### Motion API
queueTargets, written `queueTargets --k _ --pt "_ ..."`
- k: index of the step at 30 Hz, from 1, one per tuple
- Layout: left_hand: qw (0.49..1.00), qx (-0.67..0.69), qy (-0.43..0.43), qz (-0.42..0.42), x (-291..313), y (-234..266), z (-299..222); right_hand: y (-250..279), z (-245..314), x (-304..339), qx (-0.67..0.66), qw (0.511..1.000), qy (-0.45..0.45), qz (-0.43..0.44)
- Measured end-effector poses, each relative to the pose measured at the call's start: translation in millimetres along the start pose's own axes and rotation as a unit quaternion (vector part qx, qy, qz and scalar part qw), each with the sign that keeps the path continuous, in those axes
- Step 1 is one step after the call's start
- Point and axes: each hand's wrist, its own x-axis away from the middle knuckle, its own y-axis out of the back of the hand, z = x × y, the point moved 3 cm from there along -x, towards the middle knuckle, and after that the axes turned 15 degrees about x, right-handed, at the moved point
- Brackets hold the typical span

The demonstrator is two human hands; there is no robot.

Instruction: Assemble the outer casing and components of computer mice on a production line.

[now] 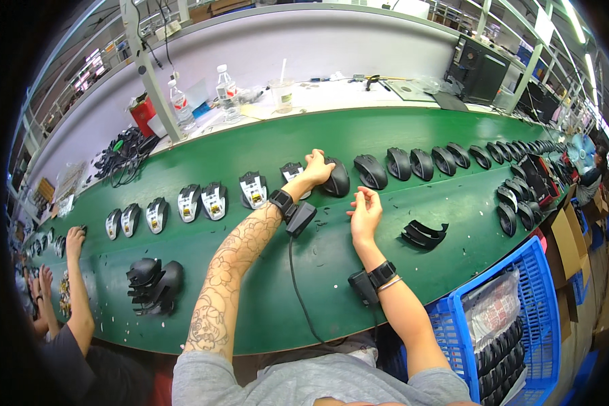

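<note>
A row of computer mice runs along the green bench. My left hand (316, 168) grips the left edge of a black mouse (337, 180), which rests on the bench. Beside that hand lies a mouse with its pale inside exposed (291, 172), partly covered by my wrist. My right hand (365, 212) is in front of the row with its fingers loosely bent and apart, and nothing shows in it. To its right lie black curved shell pieces (424, 234). Closed black mice (371, 172) continue rightward, while opened mice with yellow parts (254, 190) sit to the left.
A blue basket (552, 318) of black parts stands at my right. Stacked black shells (154, 284) lie at left front. A co-worker's hand (76, 237) reaches onto the bench at far left. Bottles (227, 95) and a cup (281, 96) stand on the back shelf. A cable (294, 284) trails from my left wrist.
</note>
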Motion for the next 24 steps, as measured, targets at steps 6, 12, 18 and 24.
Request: queueTargets --k 6,12,18,24 --pt "0.935 -0.211 -0.279 -0.056 44.0 -52.8 -70.8 9.2 -9.4 -12.2 0.045 0.999 0.021 0.016" --pt "0.779 -0.209 -0.467 0.362 115.6 -135.5 -109.2 -8.3 -27.8 -21.2 0.028 0.984 0.108 0.136" --pt "0.788 -0.147 -0.394 0.45 114.2 -189.8 -78.5 3.4 -69.3 -50.7 0.084 0.982 0.031 0.164" --pt "0.863 -0.043 -0.389 0.32 101.3 -237.3 -109.8 44.3 -59.3 -85.0 0.149 0.985 0.014 0.086"
